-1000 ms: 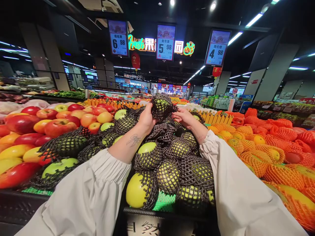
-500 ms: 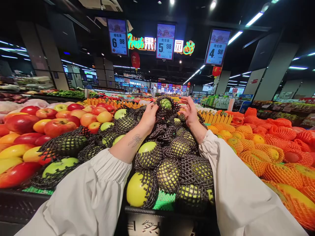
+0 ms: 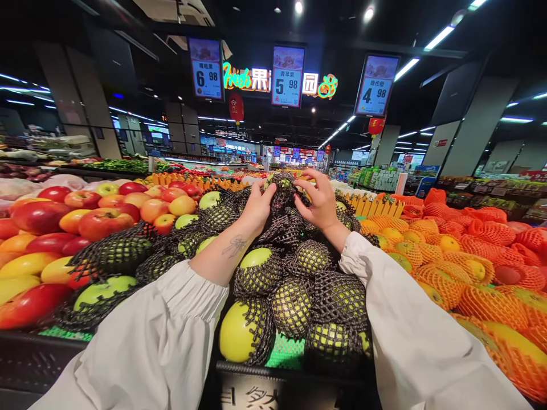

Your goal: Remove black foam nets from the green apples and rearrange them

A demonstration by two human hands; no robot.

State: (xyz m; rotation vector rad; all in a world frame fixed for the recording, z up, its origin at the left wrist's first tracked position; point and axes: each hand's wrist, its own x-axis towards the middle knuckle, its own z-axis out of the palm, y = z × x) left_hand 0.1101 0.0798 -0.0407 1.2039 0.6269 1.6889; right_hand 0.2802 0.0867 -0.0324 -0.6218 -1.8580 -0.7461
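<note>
A green apple in a black foam net sits at the top of a heap of netted green apples. My left hand grips its left side with curled fingers. From the right, my right hand closes its fingertips on the same apple and its net. Both arms wear white sleeves and reach forward over the heap.
Red and yellow apples fill the bin on the left. Oranges in orange nets fill the bin on the right. A black crate edge runs along the front. Price signs hang overhead, with store aisles behind.
My right hand, open and lifted half a second ago, has closed onto the netted apple. The apple has come down slightly onto the top of the heap.
</note>
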